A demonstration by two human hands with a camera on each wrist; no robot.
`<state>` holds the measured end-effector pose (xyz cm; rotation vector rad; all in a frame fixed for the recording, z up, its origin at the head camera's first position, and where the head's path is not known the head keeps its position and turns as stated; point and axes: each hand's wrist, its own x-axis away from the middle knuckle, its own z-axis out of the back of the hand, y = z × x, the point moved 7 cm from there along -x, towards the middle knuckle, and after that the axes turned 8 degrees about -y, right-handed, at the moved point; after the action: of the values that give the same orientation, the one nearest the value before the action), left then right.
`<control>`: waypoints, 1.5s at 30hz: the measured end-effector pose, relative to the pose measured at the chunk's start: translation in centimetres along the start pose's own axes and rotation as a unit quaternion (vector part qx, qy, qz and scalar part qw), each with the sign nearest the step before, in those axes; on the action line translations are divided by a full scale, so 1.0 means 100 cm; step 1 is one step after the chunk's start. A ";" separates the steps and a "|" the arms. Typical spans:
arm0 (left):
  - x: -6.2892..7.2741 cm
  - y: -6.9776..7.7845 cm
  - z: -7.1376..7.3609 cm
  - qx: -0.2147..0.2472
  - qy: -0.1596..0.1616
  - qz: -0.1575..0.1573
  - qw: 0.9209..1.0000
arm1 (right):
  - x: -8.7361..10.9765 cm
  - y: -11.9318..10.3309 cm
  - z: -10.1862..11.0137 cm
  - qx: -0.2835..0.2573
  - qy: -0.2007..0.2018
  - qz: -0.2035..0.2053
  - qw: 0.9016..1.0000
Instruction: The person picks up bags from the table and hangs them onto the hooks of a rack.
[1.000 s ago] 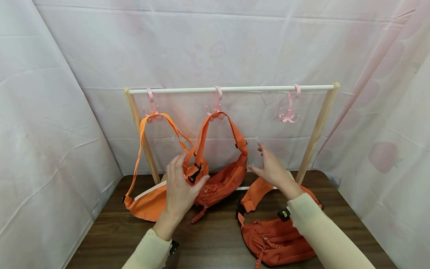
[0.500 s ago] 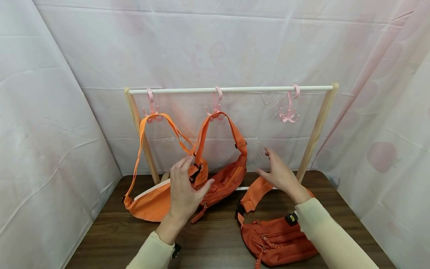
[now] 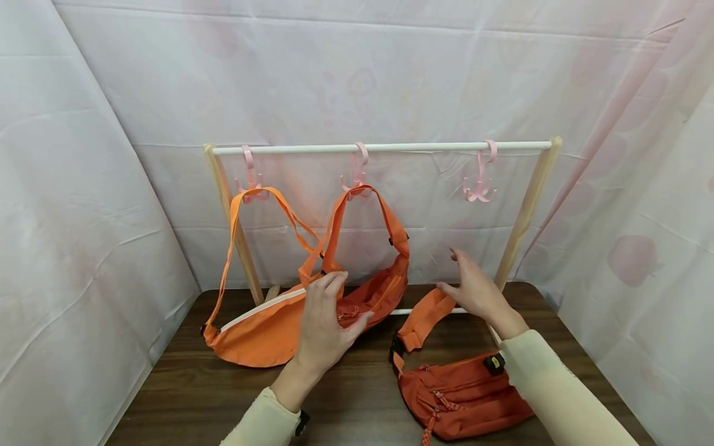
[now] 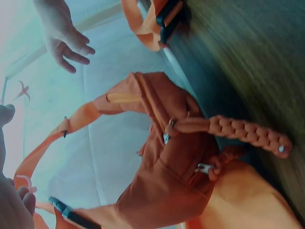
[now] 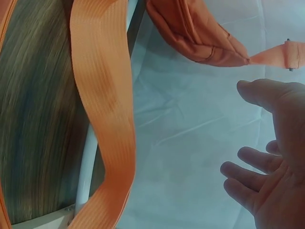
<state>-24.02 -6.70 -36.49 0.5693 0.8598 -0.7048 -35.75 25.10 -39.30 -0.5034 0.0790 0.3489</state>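
A rust-red waist bag (image 3: 385,288) hangs by its orange strap (image 3: 336,223) from the middle pink hook (image 3: 357,176). My left hand (image 3: 325,325) is in front of its left side, fingers loosely bent and holding nothing. To the left, a lighter orange bag (image 3: 259,334) hangs by its strap from the left pink hook (image 3: 251,179). A second rust-red waist bag (image 3: 463,396) lies on the table at the right, its wide strap (image 3: 426,319) looped up behind it. Over that strap my right hand (image 3: 476,290) hovers with spread fingers, grasping nothing; it also shows in the right wrist view.
A rack with a white bar (image 3: 424,147) and wooden legs (image 3: 527,217) stands at the back of the dark wooden table (image 3: 184,396). The right pink hook (image 3: 478,183) bears no bag. Pale curtains (image 3: 357,74) enclose the back and sides.
My left hand has shifted right and slightly down, uncovering more of the lighter orange bag. My right hand has drawn away to the right from the hanging rust-red bag. The bags stay in place.
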 end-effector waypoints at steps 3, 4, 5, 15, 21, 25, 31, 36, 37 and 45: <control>0.002 0.004 -0.007 0.001 -0.021 0.005 1.000 | 0.001 0.005 0.001 0.008 0.001 0.000 1.000; 0.002 0.005 -0.010 0.003 -0.027 0.008 1.000 | 0.001 0.007 0.001 0.010 0.002 0.001 1.000; 0.003 0.006 -0.013 0.006 -0.032 0.009 0.999 | 0.002 0.008 0.001 0.010 0.003 0.001 1.000; 0.014 0.015 -0.055 0.064 -0.122 0.047 0.989 | 0.005 0.029 -0.002 0.021 -0.010 -0.001 1.000; 0.023 0.017 -0.087 0.084 -0.207 0.095 0.970 | 0.004 0.039 -0.004 0.030 -0.025 -0.014 0.999; 0.027 0.018 -0.102 0.086 -0.237 0.117 0.961 | 0.004 0.044 -0.006 0.036 -0.030 -0.022 0.999; 0.030 0.015 -0.122 0.081 -0.281 0.171 0.941 | 0.004 0.050 -0.011 0.054 -0.040 -0.021 0.998; 0.029 0.014 -0.138 0.064 -0.313 0.194 0.927 | -0.001 0.055 -0.018 0.079 -0.047 -0.024 0.995; 0.029 0.015 -0.140 0.061 -0.318 0.195 0.926 | -0.002 0.056 -0.020 0.084 -0.049 -0.025 0.995; 0.028 0.017 -0.156 0.044 -0.334 0.202 0.920 | -0.010 0.065 -0.034 0.123 -0.080 -0.038 0.989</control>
<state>-28.93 4.41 -46.83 0.5144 0.0637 -0.5040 -38.89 28.51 -45.08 -0.2329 -0.0518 0.2991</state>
